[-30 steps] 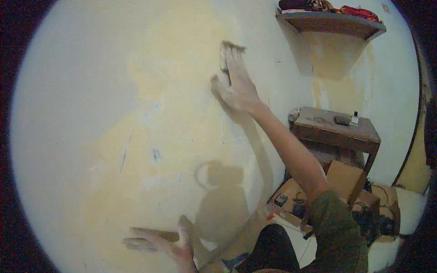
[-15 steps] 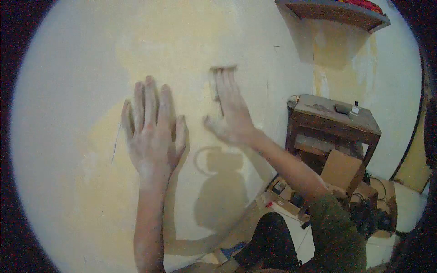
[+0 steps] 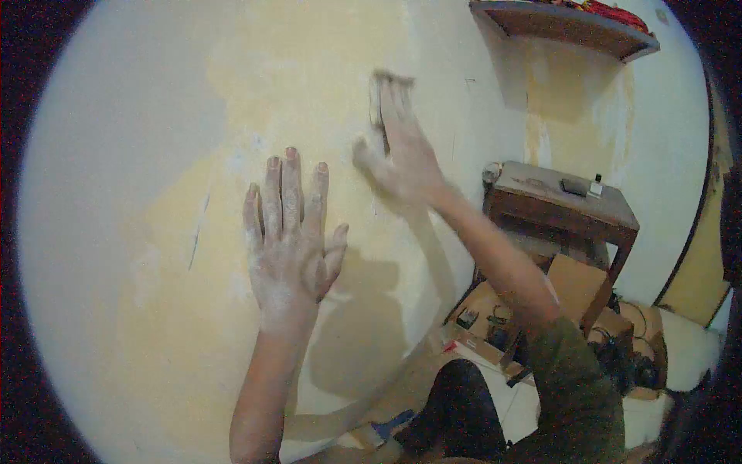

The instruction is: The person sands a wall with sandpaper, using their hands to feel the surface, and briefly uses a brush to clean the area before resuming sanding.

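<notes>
My left hand (image 3: 290, 240) lies flat against the patchy yellow and white wall (image 3: 178, 309), fingers spread and pointing up, with pale dust on the skin. Up and to the right, my right hand (image 3: 402, 147) presses a thin, dark-edged flat pad (image 3: 376, 99) to the wall. The pad's edge shows above and left of the fingertips, and most of it is hidden under the fingers. This hand is blurred, with its thumb out to the left.
A wall shelf (image 3: 572, 29) with red cloth is at the upper right. Below it stands a wooden table (image 3: 533, 203) holding a small bottle (image 3: 596, 186) and a dark object. Cardboard boxes (image 3: 576, 286) and cables lie underneath. A blue-handled tool (image 3: 394, 424) is near my knee.
My right hand has moved up and slightly right with the pad. In the view, my left hand sits further right and a little lower, with its fingers still spread.
</notes>
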{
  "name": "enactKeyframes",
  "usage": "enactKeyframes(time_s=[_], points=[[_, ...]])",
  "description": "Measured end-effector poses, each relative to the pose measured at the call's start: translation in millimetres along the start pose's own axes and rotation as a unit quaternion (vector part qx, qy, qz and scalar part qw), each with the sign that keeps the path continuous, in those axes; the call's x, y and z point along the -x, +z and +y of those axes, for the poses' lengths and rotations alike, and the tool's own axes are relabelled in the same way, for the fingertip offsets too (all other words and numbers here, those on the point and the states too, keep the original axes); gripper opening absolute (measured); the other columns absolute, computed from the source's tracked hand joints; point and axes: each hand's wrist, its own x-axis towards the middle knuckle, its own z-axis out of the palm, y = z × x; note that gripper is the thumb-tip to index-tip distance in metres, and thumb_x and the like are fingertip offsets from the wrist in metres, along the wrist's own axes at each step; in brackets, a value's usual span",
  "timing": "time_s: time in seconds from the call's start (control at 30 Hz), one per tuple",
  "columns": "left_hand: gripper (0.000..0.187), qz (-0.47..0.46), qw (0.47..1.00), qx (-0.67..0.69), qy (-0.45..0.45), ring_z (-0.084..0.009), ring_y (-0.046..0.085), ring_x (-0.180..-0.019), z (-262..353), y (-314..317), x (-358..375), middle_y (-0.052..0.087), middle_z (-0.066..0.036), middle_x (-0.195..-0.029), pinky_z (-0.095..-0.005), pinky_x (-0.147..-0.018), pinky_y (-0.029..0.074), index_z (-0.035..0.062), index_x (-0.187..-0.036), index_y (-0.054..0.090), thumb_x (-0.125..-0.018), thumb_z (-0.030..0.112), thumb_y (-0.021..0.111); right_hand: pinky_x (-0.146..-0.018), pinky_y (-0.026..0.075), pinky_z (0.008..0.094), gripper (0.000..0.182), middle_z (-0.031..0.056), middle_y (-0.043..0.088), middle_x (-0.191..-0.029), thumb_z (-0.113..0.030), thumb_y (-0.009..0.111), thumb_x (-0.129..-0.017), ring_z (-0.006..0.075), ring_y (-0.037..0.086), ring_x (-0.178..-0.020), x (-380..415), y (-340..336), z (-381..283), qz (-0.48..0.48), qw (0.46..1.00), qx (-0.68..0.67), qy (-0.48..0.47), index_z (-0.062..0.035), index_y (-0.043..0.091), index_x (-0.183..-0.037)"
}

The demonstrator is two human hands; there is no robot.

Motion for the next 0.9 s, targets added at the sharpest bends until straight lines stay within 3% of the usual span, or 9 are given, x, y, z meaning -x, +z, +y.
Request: enactKeyframes(time_s=[0.07, 0.17, 0.27, 0.37, 0.5, 0.63, 0.7, 0.83, 0.9], points=[[0.075, 0.003, 1.0, 0.015, 0.005, -0.0303, 0.02, -0.159, 0.0, 3.7, 1.7, 0.021, -0.014, -0.172, -0.0491, -0.128, 0.015, 0.0179, -0.161, 0.037, -0.095, 0.046, 0.059, -0.127, 0.02, 0.05, 0.101, 0.0283, 0.013, -0.169, -0.055, 0.059, -0.097, 0.0432, 0.013, -0.158, -50.5, -12.6, 0.3, 0.006, 0.997, -0.048, 0.062, 0.0019, 0.009, -0.164], [0.077, 0.012, 0.999, 0.041, 0.01, -0.0345, 0.02, -0.158, -7.8, 5.4, 3.2, 0.021, -0.016, -0.171, -0.0523, -0.128, 0.016, 0.0145, -0.159, 0.041, -0.092, 0.045, 0.064, -0.127, 0.018, 0.0509, 0.098, 0.0279, 0.011, -0.17, -0.052, 0.058, -0.099, 0.0433, 0.007, -0.158, -63.2, -10.6, 8.5, 0.01, 0.998, -0.053, 0.043, 0.0013, 0.008, -0.164], [0.076, 0.034, 0.998, 0.059, 0.016, -0.0344, 0.022, -0.158, -10.0, 8.0, 3.5, 0.023, -0.016, -0.171, -0.0523, -0.127, 0.018, 0.0138, -0.157, 0.043, -0.09, 0.042, 0.067, -0.127, 0.018, 0.0506, 0.097, 0.0279, 0.01, -0.17, -0.051, 0.056, -0.099, 0.0427, 0.005, -0.159, 6.0, 5.0, 1.1, -0.025, 1.0, -0.015, 0.003, 0.0015, 0.007, -0.164], [0.075, 0.047, 0.997, 0.056, 0.013, -0.0341, 0.024, -0.157, -10.4, 8.9, 3.4, 0.025, -0.016, -0.17, -0.0521, -0.127, 0.019, 0.0134, -0.156, 0.045, -0.089, 0.04, 0.068, -0.127, 0.018, 0.0506, 0.097, 0.0278, 0.01, -0.17, -0.053, 0.055, -0.099, 0.0429, 0.005, -0.159, 5.3, 3.1, -4.3, -0.022, 0.999, -0.027, -0.009, 0.0013, 0.008, -0.164], [0.075, 0.04, 0.998, 0.055, 0.015, -0.0336, 0.025, -0.157, -7.4, 6.2, 1.4, 0.027, -0.016, -0.17, -0.0517, -0.127, 0.02, 0.0125, -0.154, 0.048, -0.087, 0.039, 0.07, -0.128, 0.015, 0.05, 0.098, 0.0285, 0.008, -0.17, -0.052, 0.057, -0.098, 0.0431, 0.004, -0.159, -74.8, -24.3, -6.6, -0.029, 0.99, -0.093, 0.101, 0.0002, 0.008, -0.165], [0.075, 0.052, 0.998, 0.042, 0.015, -0.034, 0.025, -0.157, -8.6, 7.7, 3.4, 0.027, -0.016, -0.169, -0.0519, -0.126, 0.019, 0.012, -0.152, 0.05, -0.087, 0.043, 0.07, -0.127, 0.018, 0.0507, 0.099, 0.0273, 0.01, -0.17, -0.057, 0.057, -0.097, 0.041, 0.01, -0.159, 4.9, 14.2, 2.1, 0.008, 1.0, -0.023, 0.0, -0.0004, 0.01, -0.165], [0.075, 0.055, 0.996, 0.07, 0.013, -0.0342, 0.025, -0.156, -8.7, 7.9, 3.5, 0.027, -0.016, -0.169, -0.052, -0.126, 0.019, 0.0119, -0.152, 0.05, -0.087, 0.046, 0.07, -0.127, 0.019, 0.0502, 0.099, 0.0266, 0.012, -0.17, -0.056, 0.056, -0.097, 0.0403, 0.014, -0.158, 24.3, 9.1, -13.6, -0.013, 1.0, 0.009, 0.006, -0.0011, 0.011, -0.165], [0.076, 0.039, 0.997, 0.059, 0.011, -0.0349, 0.024, -0.156, -4.4, 3.6, 2.3, 0.027, -0.017, -0.169, -0.0519, -0.126, 0.019, 0.012, -0.152, 0.05, -0.089, 0.049, 0.068, -0.126, 0.023, 0.0484, 0.098, 0.0264, 0.016, -0.17, -0.054, 0.058, -0.097, 0.04, 0.02, -0.157, -47.7, -11.1, 0.0, -0.009, 0.991, -0.089, 0.103, -0.0019, 0.011, -0.165], [0.076, 0.036, 0.998, 0.048, 0.013, -0.0353, 0.024, -0.156, -3.9, 4.1, -0.3, 0.027, -0.017, -0.169, -0.0518, -0.126, 0.018, 0.0121, -0.153, 0.049, -0.089, 0.049, 0.068, -0.126, 0.024, 0.0479, 0.098, 0.027, 0.017, -0.169, -0.051, 0.06, -0.096, 0.04, 0.022, -0.156, -46.6, -1.5, 4.7, 0.023, 0.996, -0.027, 0.083, -0.0019, 0.012, -0.165]])
